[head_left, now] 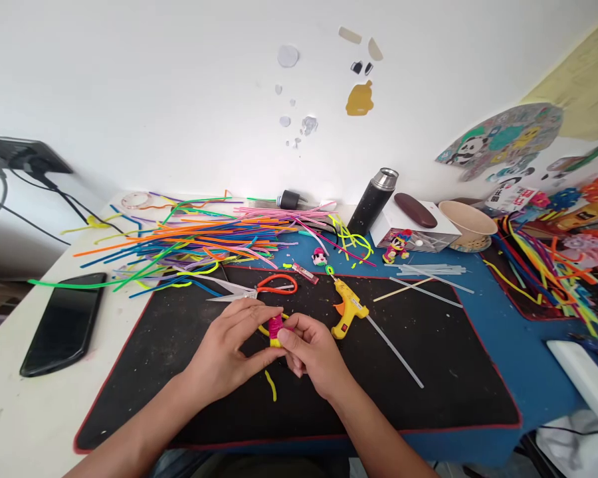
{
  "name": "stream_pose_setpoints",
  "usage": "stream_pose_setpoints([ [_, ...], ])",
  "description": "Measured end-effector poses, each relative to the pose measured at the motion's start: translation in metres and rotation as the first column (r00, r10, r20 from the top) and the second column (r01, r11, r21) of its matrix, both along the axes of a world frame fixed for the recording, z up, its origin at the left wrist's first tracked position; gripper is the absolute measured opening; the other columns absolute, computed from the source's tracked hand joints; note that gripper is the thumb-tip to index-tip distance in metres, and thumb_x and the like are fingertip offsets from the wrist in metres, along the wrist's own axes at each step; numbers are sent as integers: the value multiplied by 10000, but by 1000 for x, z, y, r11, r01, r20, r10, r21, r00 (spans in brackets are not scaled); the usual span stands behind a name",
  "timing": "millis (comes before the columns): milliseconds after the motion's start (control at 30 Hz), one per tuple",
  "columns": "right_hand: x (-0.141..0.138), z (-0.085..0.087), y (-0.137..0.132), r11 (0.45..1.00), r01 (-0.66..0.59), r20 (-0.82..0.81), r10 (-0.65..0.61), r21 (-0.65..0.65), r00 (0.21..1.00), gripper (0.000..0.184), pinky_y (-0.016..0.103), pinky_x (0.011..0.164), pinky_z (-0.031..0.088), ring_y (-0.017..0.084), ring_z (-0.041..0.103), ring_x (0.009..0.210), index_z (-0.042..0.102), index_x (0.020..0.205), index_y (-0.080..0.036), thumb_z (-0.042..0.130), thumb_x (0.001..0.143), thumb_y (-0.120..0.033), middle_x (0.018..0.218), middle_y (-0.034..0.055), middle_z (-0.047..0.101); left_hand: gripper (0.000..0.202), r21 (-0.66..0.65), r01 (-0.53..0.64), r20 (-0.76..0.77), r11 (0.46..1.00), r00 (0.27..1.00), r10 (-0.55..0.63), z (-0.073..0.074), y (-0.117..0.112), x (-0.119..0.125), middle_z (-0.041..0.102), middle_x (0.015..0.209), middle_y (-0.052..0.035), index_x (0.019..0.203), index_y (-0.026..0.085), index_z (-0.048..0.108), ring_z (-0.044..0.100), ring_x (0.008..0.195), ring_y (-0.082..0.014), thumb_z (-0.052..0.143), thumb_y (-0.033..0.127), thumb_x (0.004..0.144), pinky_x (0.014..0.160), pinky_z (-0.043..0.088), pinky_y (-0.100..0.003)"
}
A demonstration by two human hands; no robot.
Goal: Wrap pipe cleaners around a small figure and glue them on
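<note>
Between my two hands is a small coiled piece of magenta and yellow pipe cleaner (276, 326), held upright above the black mat. My left hand (229, 345) pinches it between thumb and fingers at its lower and upper ends. From the other side, my right hand (311, 348) grips it with the thumb on its front, the fingers partly hidden behind. A loose yellow pipe cleaner end (271, 386) shows below the hands. Just beyond them lie scissors with orange handles (278, 284). A yellow glue gun (349, 307), with a glue stick in its back, rests right of my hands.
A heap of coloured pipe cleaners (199, 236) spreads along the back left. A black phone (64, 323) lies at left. Behind the mat (428, 392) are a small pipe-cleaner figure (397, 247), a black thermos (372, 201), glue sticks (431, 269) and a beige bowl (467, 219).
</note>
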State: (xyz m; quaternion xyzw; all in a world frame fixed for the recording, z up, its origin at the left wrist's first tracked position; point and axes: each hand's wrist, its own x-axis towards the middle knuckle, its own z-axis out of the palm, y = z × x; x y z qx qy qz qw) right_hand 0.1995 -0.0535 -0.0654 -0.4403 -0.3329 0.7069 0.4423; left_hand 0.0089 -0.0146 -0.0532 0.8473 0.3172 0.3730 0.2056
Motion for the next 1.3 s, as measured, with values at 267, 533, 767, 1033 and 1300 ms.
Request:
stream_pose_setpoints([
  [267, 2, 1, 1, 999, -4, -3, 4, -40, 1000, 439, 189, 371, 260, 51, 371, 346, 651, 855, -185, 872, 773, -556, 457, -114, 500, 469, 62, 0, 34, 998, 999, -2, -1, -1, -4, 783, 1082, -116, 1337, 186, 620, 695, 1034, -263, 789, 314, 919, 946, 551, -401],
  [533, -1, 5, 0, 992, -51, -178, 29, -118, 984, 423, 188, 365, 225, 42, 353, 353, 688, 894, -163, 879, 793, -527, 476, -105, 488, 461, 50, -24, 102, 998, 995, 18, 4, -3, -4, 775, 1087, -112, 1336, 203, 635, 693, 1031, -256, 767, 379, 931, 936, 560, -385],
  [767, -3, 7, -1, 980, -184, -319, 151, -77, 936, 433, 206, 370, 231, 45, 348, 341, 781, 922, -114, 798, 885, -545, 441, -96, 438, 458, -24, 2, 182, 1000, 983, 2, 2, -7, 1, 784, 1146, -101, 1377, 238, 617, 687, 1080, -252, 734, 381, 958, 947, 569, -380],
  [1033, -1, 7, 2, 1000, -24, -63, 23, -20, 998, 393, 209, 374, 197, 40, 298, 329, 787, 849, -137, 839, 837, -526, 393, -124, 358, 665, -54, -39, 17, 998, 999, 40, 1, -10, -5, 698, 1325, -144, 1493, 258, 532, 660, 1203, -306, 741, 517, 916, 1029, 542, -469],
  [1300, -6, 5, 3, 999, -31, 97, 28, 36, 995, 468, 210, 368, 253, 48, 358, 359, 766, 857, -150, 812, 809, -613, 513, -78, 518, 483, 84, -56, -46, 995, 997, 60, 7, -11, 3, 748, 1196, -133, 1452, 219, 576, 723, 1064, -268, 687, 254, 984, 969, 595, -438],
])
